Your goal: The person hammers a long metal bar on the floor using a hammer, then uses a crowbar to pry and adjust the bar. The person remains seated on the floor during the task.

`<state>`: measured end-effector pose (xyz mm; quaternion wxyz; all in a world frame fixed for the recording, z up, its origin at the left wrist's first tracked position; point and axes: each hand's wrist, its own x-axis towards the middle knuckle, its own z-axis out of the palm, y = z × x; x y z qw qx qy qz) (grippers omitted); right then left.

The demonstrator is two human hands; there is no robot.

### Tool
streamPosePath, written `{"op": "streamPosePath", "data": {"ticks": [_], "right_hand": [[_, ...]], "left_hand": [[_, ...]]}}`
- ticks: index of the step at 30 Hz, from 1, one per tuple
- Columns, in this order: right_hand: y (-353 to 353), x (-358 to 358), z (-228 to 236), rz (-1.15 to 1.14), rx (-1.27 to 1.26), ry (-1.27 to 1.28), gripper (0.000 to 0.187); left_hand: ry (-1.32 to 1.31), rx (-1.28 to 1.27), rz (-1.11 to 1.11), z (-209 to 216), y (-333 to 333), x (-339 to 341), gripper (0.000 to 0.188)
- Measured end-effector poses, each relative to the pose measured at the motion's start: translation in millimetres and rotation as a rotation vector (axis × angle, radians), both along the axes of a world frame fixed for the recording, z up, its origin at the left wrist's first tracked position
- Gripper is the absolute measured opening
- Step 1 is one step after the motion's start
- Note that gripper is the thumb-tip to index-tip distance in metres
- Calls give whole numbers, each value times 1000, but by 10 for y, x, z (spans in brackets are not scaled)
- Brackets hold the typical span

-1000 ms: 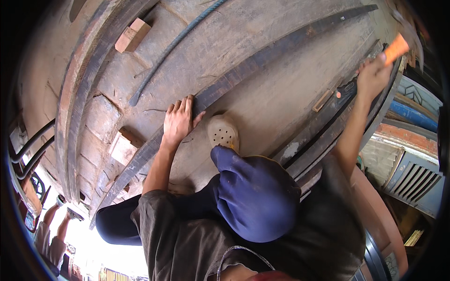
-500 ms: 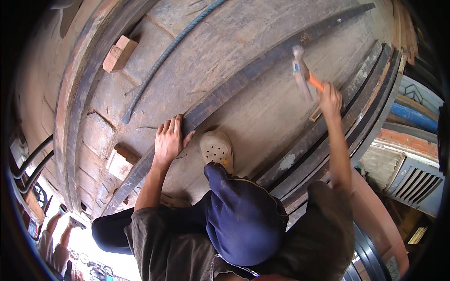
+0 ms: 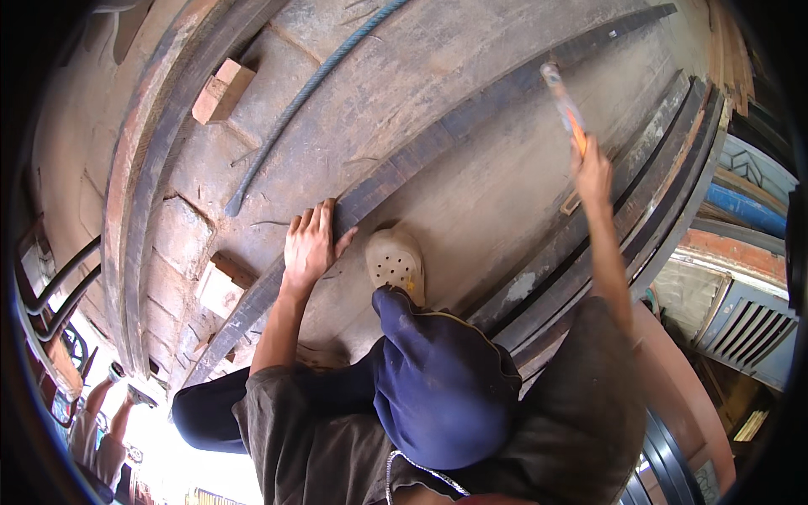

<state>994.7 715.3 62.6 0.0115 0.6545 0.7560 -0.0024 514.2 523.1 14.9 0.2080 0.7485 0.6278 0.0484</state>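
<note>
A long dark beam [image 3: 438, 143], apparently wooden, runs diagonally across the ground from lower left to upper right. My left hand [image 3: 309, 244] grips it near its lower part, fingers over the far side and thumb along the near side. Off to the right, my right hand [image 3: 592, 172] is closed round the orange handle of a hammer [image 3: 562, 97]. The hammer is raised and blurred by motion, its head overlapping the beam's upper stretch in the view; whether they touch I cannot tell. A beige clog [image 3: 396, 259] on my foot stands close beside the beam.
Wooden blocks [image 3: 223, 91] and a second block [image 3: 223, 286] lie left of the beam. A twisted steel rod [image 3: 295, 105] and scattered nails rest on the ground. Long dark planks [image 3: 539, 273] are stacked at right, curved timbers [image 3: 126, 219] at left. Another person's legs [image 3: 109, 412] show lower left.
The hammer has swung, its head turning and moving slightly up and right in the view. My left hand keeps its place on the beam; the whole view has shifted a little.
</note>
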Motion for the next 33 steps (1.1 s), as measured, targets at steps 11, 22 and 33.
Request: {"op": "streamPosePath", "data": {"ticks": [11, 22, 33], "right_hand": [[-314, -1187, 366, -339, 600, 1042, 42], [-78, -710, -13, -585, 127, 691, 46], [-113, -797, -497, -555, -17, 578, 44]], "left_hand": [[40, 18, 0, 5, 41, -23, 66], [48, 4, 19, 0, 6, -33, 65], [38, 105, 1, -30, 50, -21, 65]]}}
